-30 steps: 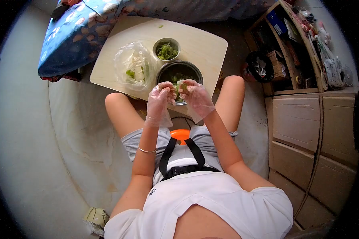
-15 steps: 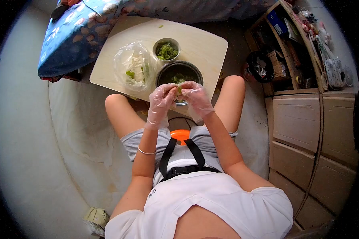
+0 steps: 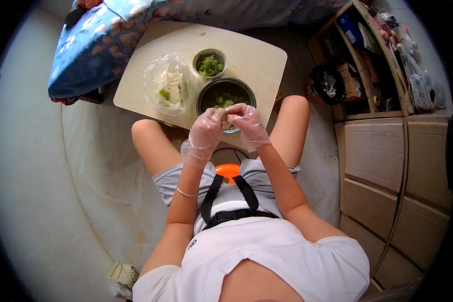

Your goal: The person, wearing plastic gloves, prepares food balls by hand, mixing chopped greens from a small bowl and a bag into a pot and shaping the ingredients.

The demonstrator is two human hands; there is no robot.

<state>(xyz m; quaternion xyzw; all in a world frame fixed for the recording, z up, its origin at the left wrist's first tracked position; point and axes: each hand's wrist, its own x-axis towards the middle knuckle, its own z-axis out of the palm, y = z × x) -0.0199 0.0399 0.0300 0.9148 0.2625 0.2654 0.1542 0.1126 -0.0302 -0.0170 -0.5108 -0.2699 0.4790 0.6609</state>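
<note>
My left hand and my right hand wear clear plastic gloves. Their fingertips meet over the near side of a dark round pot. Both pinch a small green vegetable piece, mostly hidden by the fingers. Inside the pot lie light green vegetable pieces. Just behind it stands a white bowl of green leafy pieces. Left of the pot, a clear plastic bag holds pale stalks and some green leaves.
The low, light-coloured table stands before my knees. A blue patterned cloth hangs at the far left. To the right are a wooden shelf, a black-lined bin and brown boxes. Something orange shows between my legs.
My left hand has turned and lowered slightly, its wrist a little nearer to me. The fingers now cover more of the green piece; more of the pot's contents shows.
</note>
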